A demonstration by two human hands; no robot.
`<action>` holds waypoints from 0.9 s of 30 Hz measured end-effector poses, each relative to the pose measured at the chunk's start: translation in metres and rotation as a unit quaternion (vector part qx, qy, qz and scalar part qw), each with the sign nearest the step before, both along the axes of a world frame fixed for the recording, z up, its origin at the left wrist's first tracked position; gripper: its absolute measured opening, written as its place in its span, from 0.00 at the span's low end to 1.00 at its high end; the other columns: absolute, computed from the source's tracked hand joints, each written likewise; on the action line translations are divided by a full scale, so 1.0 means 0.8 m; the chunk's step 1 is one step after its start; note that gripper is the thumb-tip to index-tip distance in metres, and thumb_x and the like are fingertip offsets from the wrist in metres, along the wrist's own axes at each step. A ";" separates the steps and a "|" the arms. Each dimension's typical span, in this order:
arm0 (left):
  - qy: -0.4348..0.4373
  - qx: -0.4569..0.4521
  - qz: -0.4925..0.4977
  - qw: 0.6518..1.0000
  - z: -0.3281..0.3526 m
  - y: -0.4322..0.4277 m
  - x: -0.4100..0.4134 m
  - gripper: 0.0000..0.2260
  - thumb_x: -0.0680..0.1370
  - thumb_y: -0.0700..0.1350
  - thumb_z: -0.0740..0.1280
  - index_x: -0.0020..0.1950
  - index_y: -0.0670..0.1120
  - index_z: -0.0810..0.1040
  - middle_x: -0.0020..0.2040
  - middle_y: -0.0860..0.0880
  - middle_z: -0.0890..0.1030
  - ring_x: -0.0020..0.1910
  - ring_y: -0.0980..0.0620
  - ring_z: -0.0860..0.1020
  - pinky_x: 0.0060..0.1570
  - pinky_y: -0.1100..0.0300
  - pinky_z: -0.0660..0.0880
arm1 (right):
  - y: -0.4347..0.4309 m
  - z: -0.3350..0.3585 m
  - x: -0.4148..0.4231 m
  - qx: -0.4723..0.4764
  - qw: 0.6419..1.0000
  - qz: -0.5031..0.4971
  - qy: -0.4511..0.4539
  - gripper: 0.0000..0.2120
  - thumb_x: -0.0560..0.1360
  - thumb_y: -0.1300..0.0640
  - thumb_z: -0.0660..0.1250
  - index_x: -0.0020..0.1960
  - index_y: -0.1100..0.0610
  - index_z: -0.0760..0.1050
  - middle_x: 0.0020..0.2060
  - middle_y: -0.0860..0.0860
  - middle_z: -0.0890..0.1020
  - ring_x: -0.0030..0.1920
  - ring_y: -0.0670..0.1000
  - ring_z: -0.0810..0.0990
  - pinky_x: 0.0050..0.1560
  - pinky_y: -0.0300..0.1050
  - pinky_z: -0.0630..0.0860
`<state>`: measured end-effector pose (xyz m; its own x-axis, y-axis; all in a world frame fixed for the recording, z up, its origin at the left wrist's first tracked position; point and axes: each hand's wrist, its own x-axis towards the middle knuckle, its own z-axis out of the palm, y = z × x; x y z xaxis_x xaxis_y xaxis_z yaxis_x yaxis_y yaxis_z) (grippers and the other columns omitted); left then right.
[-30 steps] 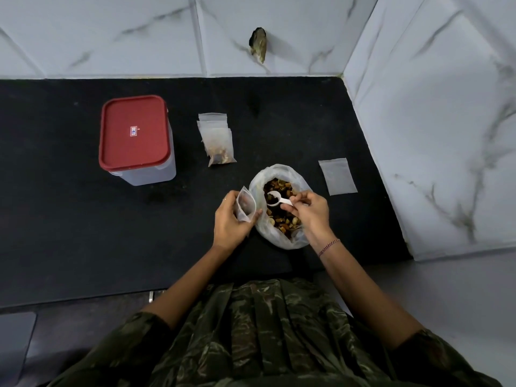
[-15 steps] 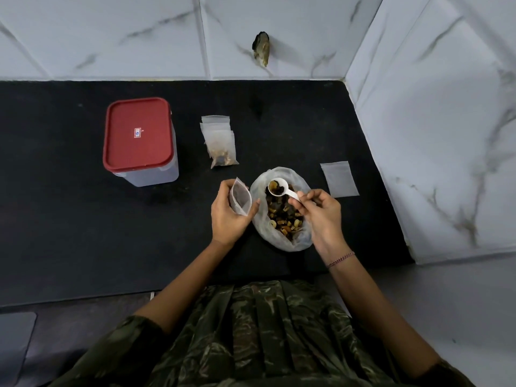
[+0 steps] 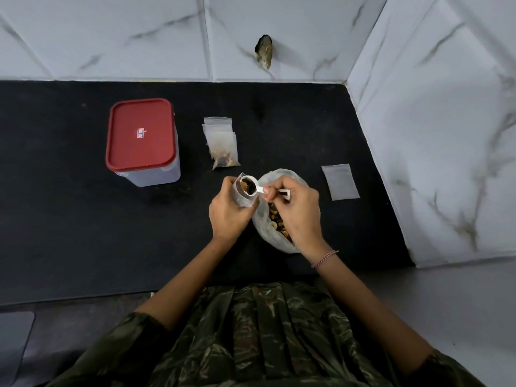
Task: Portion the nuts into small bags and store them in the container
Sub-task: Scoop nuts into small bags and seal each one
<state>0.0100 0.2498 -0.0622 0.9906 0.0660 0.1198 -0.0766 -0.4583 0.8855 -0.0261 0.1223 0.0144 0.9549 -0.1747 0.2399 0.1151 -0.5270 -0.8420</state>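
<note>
Our left hand gripped the bag, right hand pinched the scoop at the sack's ten o'clock; we needed a slow tip.

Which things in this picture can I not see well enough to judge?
Head view:
Contents of the container: hidden by its red lid and cloudy walls.
Number of bags in the stack of small bags: they overlap.
Nuts left in the large bag: the right hand covers most.
Fill of the small bag in the left hand: the scoop covers its mouth.
Lid label: too small.
</note>
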 end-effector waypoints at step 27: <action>0.039 0.007 -0.006 0.999 -0.005 0.007 -0.009 0.18 0.71 0.57 0.73 0.54 0.51 0.72 0.46 0.56 0.81 0.45 0.59 0.80 0.45 0.53 0.80 | -0.075 0.004 0.005 0.011 0.988 -0.027 0.155 0.10 0.69 0.60 0.74 0.38 0.49 0.74 0.40 0.44 0.83 0.47 0.39 0.80 0.48 0.34 0.75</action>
